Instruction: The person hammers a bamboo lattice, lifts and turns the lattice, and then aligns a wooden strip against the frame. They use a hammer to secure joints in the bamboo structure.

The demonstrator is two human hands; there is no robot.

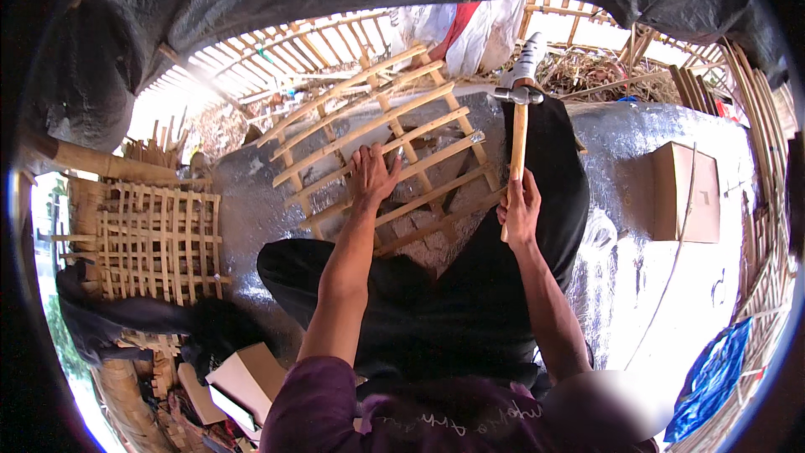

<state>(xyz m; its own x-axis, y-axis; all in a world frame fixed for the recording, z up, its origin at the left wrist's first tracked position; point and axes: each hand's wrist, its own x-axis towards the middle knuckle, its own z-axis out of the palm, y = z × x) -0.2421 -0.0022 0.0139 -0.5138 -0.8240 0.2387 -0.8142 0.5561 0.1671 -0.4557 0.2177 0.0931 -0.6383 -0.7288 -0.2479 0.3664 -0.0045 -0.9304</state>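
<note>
A lattice frame of bamboo slats [394,130] lies on a grey sheet in front of my legs in black trousers. My left hand [371,174] presses flat on the slats near the frame's middle, fingers spread. My right hand [520,208] grips the lower end of a wooden hammer handle. The hammer [518,122] stands raised, its metal head up above the frame's right side.
A finished bamboo lattice [159,239] lies at the left with loose sticks behind it. A cardboard box [686,191] sits on the grey sheet [620,138] at the right. Another box [247,377] lies lower left. Blue cloth [713,373] is lower right. Bamboo fencing [293,46] rings the area.
</note>
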